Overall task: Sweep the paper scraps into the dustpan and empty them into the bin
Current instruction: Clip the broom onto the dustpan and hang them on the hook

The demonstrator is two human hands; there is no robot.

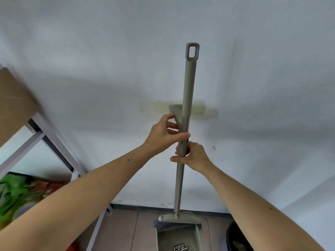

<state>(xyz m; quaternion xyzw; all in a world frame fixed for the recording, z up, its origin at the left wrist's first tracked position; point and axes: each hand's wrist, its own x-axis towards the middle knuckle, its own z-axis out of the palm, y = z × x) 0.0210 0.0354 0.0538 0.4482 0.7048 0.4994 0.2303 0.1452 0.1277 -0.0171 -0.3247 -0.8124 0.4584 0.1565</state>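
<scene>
Both forearms reach up from the bottom corners toward a broom (186, 91) that stands upright against a pale wall (90, 51), clipped together with its dustpan (178, 240). The right hand (194, 156) is closed around the two poles where they run side by side, thumb across the front and fingers wrapped behind. The left hand (164, 132), just above it and touching the same poles, is partly open: its thumb lies along the shaft while the fingers pinch the flat triangular grip that sticks out from the dustpan's pole. Neither hand holds anything else.

Broom head and dustpan sit nested on the wooden floor (125, 230) at the foot of the wall, bristles tucked into the mouth of the pan. No paper scraps are in view, and a dark round container at the lower right edge (235, 238) may be the bin, though too little shows to be sure.

By the look of it, the set is light plastic with hollow poles: stiff enough to steer one-handed, smooth enough to twist in a loose grip. I judge the two parts must be pulled apart first, one hand keeping the broom shaft at mid-height, the other taking the dustpan by its triangular grip. Both wrists are bent slightly back, elbows low and wide. A metal shelf frame (36, 138) stands to the left, near the swing of the pole.
</scene>
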